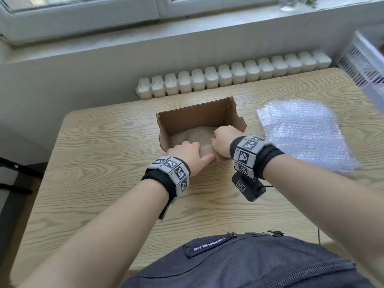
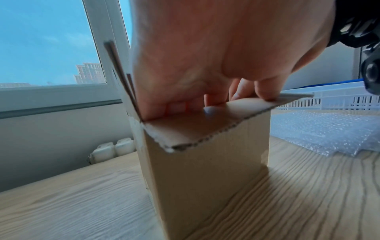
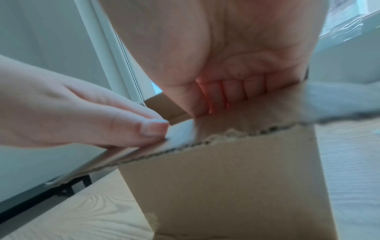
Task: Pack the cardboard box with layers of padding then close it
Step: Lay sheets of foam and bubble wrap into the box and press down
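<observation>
Cardboard box point(image 1: 197, 121) stands open near the middle of the counter point(image 1: 93, 152), toward its far edge, with bubble-wrap padding point(image 1: 191, 136) lying inside on the bottom. Left hand point(image 1: 186, 154) and right hand point(image 1: 223, 140) both reach over the box's near wall, fingers dipping inside out of sight. Spare bubble wrap sheets point(image 1: 305, 134) lie by the right edge of the counter.

Left wrist view: left hand point(image 2: 205, 56) over the near flap point(image 2: 197, 128), fingers point(image 2: 265, 90) curled down on the flap edge, thumb beneath; flap pinched.

Right wrist view: right hand point(image 3: 226, 56) has fingers point(image 3: 232, 91) curled together behind the torn flap edge point(image 3: 236, 128); what they grip cannot be told. Left hand's thumb point(image 3: 152, 129) presses the flap.
</observation>
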